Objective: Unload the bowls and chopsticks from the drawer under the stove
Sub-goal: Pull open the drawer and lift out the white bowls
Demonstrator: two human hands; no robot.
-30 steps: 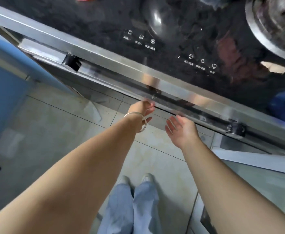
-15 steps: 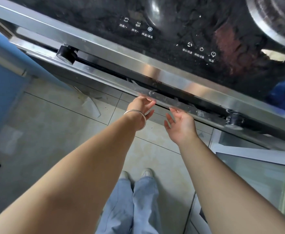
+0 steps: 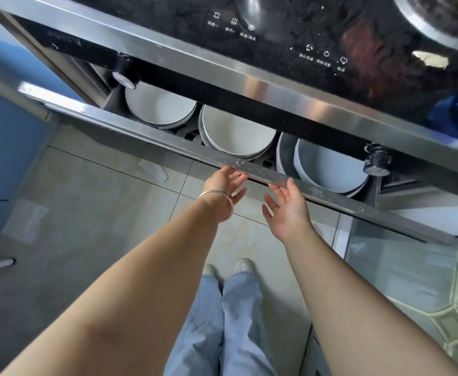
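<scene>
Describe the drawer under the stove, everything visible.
The drawer sits partly pulled out below the stove's steel front edge. Its front rail looks like brushed metal, scuffed and speckled. Inside, three groups of white bowls show, each apparently stacked, partly hidden under the stove. No chopsticks are visible. The left hand and right hand reach the rail from below with straight fingers, fingertips at its lower edge.

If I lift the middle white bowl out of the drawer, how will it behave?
The middle white bowl looks rigid, glazed and smooth, so probably slippery and breakable. It seems nested on another bowl, which may shift with it.
</scene>
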